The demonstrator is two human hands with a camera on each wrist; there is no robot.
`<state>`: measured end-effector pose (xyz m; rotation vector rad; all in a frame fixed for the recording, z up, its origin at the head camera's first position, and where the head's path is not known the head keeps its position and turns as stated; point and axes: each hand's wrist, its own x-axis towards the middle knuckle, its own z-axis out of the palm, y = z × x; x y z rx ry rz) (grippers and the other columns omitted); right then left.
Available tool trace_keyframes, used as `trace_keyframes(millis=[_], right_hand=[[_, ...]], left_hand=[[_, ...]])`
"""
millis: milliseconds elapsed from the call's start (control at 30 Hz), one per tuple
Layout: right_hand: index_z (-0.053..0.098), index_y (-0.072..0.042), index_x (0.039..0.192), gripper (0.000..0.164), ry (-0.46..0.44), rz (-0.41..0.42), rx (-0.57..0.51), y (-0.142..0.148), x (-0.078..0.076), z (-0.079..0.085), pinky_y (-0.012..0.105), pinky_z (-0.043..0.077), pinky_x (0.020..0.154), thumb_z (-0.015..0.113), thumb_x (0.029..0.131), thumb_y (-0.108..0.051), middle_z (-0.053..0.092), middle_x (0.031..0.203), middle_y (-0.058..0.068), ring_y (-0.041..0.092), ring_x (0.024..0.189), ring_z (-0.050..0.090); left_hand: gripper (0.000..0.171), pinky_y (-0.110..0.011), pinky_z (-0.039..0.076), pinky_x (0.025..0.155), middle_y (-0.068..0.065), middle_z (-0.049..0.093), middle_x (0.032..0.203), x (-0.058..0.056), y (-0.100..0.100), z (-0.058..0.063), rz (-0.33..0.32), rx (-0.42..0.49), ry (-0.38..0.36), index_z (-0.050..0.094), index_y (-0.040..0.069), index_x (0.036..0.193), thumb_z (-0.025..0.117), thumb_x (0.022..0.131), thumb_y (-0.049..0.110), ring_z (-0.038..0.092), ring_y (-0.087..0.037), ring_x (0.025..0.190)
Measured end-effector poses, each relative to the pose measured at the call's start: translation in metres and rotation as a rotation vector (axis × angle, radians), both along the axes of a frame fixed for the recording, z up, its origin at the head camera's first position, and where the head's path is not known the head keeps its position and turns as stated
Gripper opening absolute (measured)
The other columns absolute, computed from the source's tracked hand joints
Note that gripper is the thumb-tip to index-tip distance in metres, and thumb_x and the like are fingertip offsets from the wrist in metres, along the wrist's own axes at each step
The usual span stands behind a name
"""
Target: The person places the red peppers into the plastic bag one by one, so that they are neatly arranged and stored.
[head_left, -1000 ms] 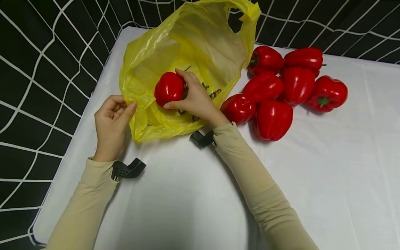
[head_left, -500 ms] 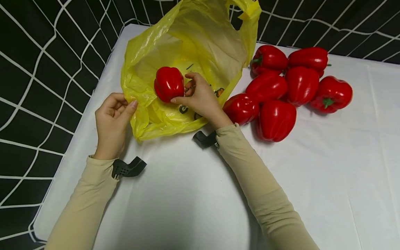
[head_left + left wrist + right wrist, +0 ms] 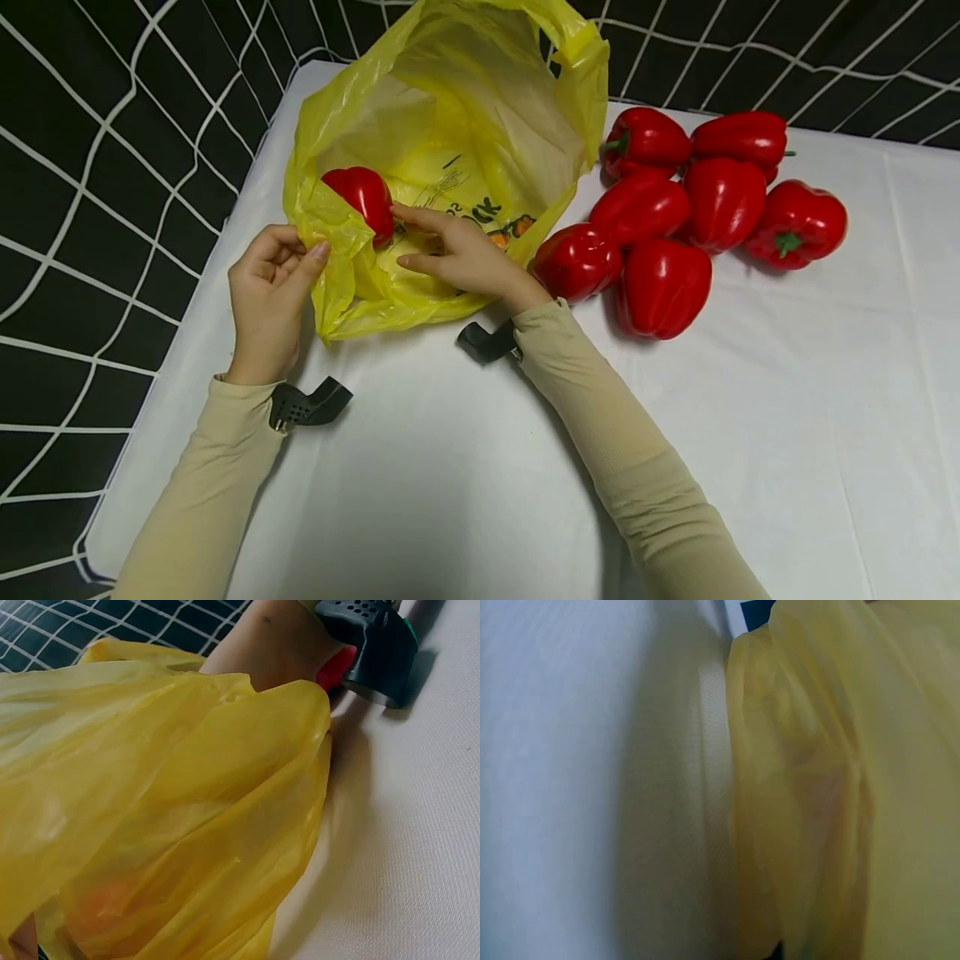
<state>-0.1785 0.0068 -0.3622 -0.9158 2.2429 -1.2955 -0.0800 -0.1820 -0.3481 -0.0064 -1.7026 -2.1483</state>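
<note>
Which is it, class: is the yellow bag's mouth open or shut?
Open: the yellow bag gapes in the head view, showing a red pepper inside; the left hand pinches its rim.

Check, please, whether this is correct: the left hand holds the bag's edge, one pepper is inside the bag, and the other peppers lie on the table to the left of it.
One thing is wrong: the head view shows the other peppers on the table to the right of the bag, not left. The left hand does hold the bag's edge, and one pepper is inside.
</note>
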Motion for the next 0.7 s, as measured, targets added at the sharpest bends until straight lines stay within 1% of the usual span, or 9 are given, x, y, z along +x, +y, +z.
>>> trace_keyframes(millis=[100,200,300,400,533,600,700], right_hand=[[0.044,-0.001,0.138,0.054,0.008,-0.043,-0.025,0.0,0.001,0.001,0.026,0.041,0.099,0.064,0.09,-0.013,0.046,0.139,0.011,0.021,0.123,0.048],[0.05,0.003,0.131,0.046,-0.002,-0.116,-0.081,-0.001,0.003,0.001,0.027,0.045,0.095,0.065,0.089,-0.01,0.051,0.131,0.015,0.024,0.116,0.053],[0.055,0.005,0.125,0.041,-0.009,-0.183,-0.125,-0.001,0.004,0.004,0.026,0.047,0.091,0.066,0.088,-0.009,0.056,0.125,0.015,0.023,0.111,0.056],[0.057,0.005,0.122,0.039,-0.008,-0.224,-0.146,0.0,0.006,0.006,0.024,0.049,0.089,0.067,0.087,-0.009,0.058,0.12,0.015,0.023,0.108,0.058],[0.057,0.004,0.122,0.041,-0.009,-0.257,-0.184,0.002,0.007,0.016,0.024,0.049,0.088,0.07,0.084,-0.008,0.061,0.116,0.016,0.025,0.105,0.059],[0.058,0.004,0.121,0.042,-0.001,-0.279,-0.206,0.005,0.008,0.024,0.024,0.049,0.088,0.072,0.083,-0.008,0.061,0.115,0.017,0.026,0.104,0.059],[0.058,0.002,0.121,0.043,-0.003,-0.324,-0.231,0.013,0.019,0.035,0.024,0.048,0.089,0.073,0.082,-0.008,0.062,0.115,0.015,0.027,0.104,0.059]], left_hand=[[0.019,-0.018,0.052,0.07,-0.006,0.059,0.081,0.0,0.0,0.0,0.004,-0.001,-0.003,0.063,0.005,0.088,0.059,0.084,-0.013,0.059,-0.012,0.073],[0.019,-0.018,0.051,0.071,-0.006,0.059,0.081,0.002,0.0,-0.001,0.007,-0.009,-0.017,0.063,0.007,0.088,0.06,0.084,-0.012,0.059,-0.012,0.074],[0.019,-0.018,0.051,0.07,-0.005,0.059,0.081,0.002,0.001,0.001,0.008,-0.026,-0.032,0.063,0.007,0.088,0.06,0.085,-0.011,0.058,-0.011,0.074],[0.019,-0.017,0.051,0.07,-0.005,0.06,0.082,0.004,0.001,0.0,0.01,-0.038,-0.048,0.063,0.007,0.089,0.06,0.085,-0.011,0.058,-0.011,0.074],[0.017,-0.017,0.051,0.071,-0.006,0.059,0.081,0.004,0.002,0.0,0.008,-0.031,-0.056,0.063,0.007,0.089,0.06,0.085,-0.01,0.058,-0.012,0.074],[0.017,-0.017,0.051,0.071,-0.006,0.058,0.081,0.002,0.003,0.001,0.005,-0.025,-0.053,0.062,0.007,0.088,0.06,0.085,-0.01,0.058,-0.012,0.074],[0.016,-0.017,0.051,0.071,-0.007,0.058,0.081,0.006,0.003,0.002,0.007,-0.016,-0.048,0.062,0.006,0.089,0.061,0.085,-0.009,0.057,-0.012,0.074]])
